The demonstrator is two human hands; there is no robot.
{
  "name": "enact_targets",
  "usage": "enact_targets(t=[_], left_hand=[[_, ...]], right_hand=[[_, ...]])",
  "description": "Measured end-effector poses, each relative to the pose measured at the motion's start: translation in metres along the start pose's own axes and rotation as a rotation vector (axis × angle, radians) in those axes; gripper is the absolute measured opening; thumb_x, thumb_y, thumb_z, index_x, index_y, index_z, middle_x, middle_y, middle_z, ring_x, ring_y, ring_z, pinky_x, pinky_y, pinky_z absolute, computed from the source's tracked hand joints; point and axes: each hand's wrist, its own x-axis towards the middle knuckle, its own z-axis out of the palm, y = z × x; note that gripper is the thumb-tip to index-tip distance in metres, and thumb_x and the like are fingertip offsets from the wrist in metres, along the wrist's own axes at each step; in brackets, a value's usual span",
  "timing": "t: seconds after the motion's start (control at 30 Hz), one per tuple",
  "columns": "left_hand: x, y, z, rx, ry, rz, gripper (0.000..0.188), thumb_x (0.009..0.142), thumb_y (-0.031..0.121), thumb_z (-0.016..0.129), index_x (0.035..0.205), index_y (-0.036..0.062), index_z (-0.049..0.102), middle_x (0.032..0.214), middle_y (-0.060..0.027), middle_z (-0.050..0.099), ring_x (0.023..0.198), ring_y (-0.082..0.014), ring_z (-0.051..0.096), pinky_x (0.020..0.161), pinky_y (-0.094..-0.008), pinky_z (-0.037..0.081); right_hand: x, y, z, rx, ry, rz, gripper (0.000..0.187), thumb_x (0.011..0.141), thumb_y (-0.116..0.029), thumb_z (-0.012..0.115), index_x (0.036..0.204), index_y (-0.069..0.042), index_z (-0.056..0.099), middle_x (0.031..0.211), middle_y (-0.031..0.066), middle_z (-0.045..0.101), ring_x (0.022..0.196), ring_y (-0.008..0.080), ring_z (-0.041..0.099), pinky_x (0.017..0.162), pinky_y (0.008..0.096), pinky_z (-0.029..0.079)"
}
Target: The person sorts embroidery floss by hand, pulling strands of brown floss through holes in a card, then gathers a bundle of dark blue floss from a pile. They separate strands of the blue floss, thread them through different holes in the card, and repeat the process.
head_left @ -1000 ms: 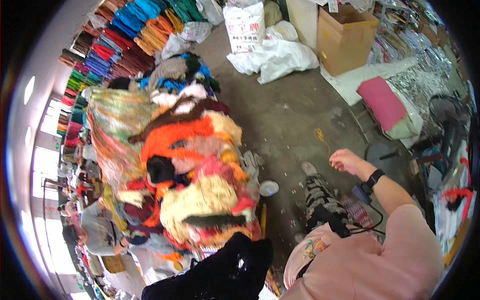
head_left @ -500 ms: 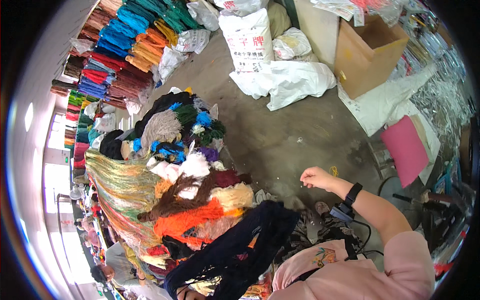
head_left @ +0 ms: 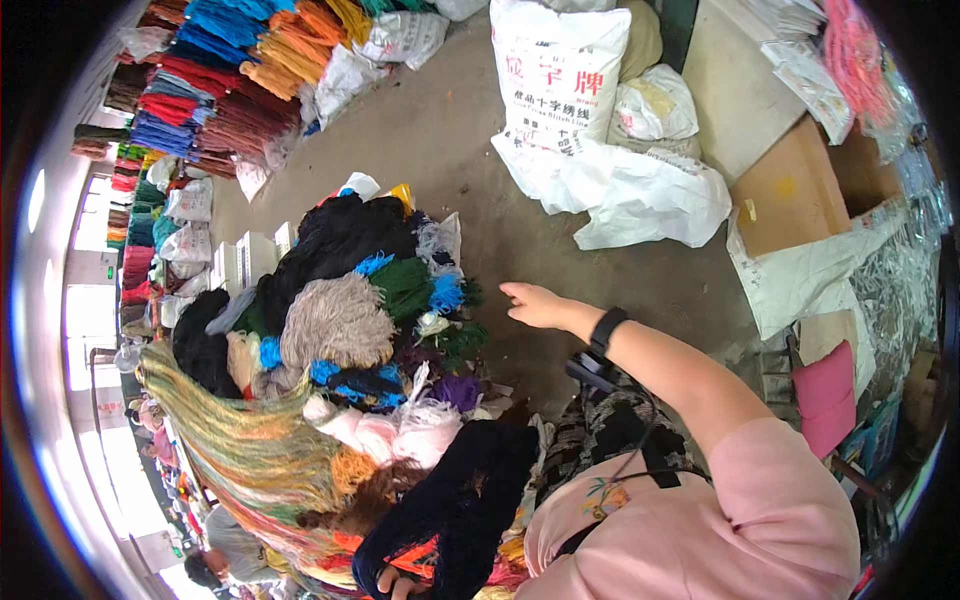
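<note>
A long skein of dark navy, nearly black yarn [head_left: 465, 475] hangs across the lower middle of the view. My left hand [head_left: 400, 583] grips it at the bottom edge, its fingers curled within the loop and the rest of that hand hidden. My right hand [head_left: 537, 305] is held out over the floor, just right of the yarn pile. Its forefinger is stretched out, the other fingers are loosely bent, and nothing shows in it. Around the skein lie pale pink yarn [head_left: 385, 432], grey-beige yarn [head_left: 335, 325], black yarn [head_left: 345, 240] and a long multicoloured bundle [head_left: 230, 430].
White sacks [head_left: 560, 75] stand on the concrete floor [head_left: 400, 140] ahead. To the right are a cardboard box [head_left: 795, 185] and a pink cushion [head_left: 825, 398]. Shelves of coloured yarn [head_left: 200, 90] line the left wall. A person in grey [head_left: 235, 545] bends at the lower left.
My view has shifted with my head. My right hand has moved left, nearer the yarn pile. The dark skein, still in my left hand, hangs more bunched and steeper.
</note>
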Motion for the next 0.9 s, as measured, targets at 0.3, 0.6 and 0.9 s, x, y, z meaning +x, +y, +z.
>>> enact_targets(t=[0.3, 0.6, 0.9], left_hand=[[0.133, -0.010, 0.091, -0.156, 0.160, 0.036, 0.053, 0.072, 0.023, 0.055, 0.114, 0.0012, 0.033, 0.097, -0.0071, 0.047, 0.065, -0.0138, 0.050, 0.046, -0.0210, 0.041], [0.186, -0.019, 0.160, -0.391, 0.324, 0.133, 0.053, 0.072, 0.024, 0.055, 0.115, 0.0012, 0.033, 0.098, -0.0070, 0.047, 0.065, -0.0137, 0.050, 0.046, -0.0209, 0.041], [0.184, -0.062, 0.176, -0.639, 0.354, 0.299, 0.054, 0.072, 0.024, 0.055, 0.115, 0.0013, 0.032, 0.098, -0.0070, 0.046, 0.065, -0.0136, 0.050, 0.046, -0.0207, 0.041]], right_hand=[[0.214, -0.007, 0.009, 0.022, 0.164, -0.137, 0.062, 0.065, -0.003, 0.044, 0.122, 0.001, 0.020, 0.124, 0.0245, 0.023, 0.115, 0.0347, 0.026, 0.094, 0.0340, 0.025], [0.225, -0.006, 0.043, 0.017, -0.450, -0.183, 0.048, 0.069, -0.006, 0.043, 0.117, -0.007, 0.036, 0.119, 0.0211, 0.036, 0.104, 0.0320, 0.042, 0.087, 0.0362, 0.035], [0.315, 0.009, 0.000, -0.392, -0.242, -0.121, 0.020, 0.066, -0.004, 0.047, 0.085, -0.001, 0.055, 0.080, 0.0167, 0.056, 0.076, 0.0317, 0.054, 0.062, 0.0392, 0.044]])
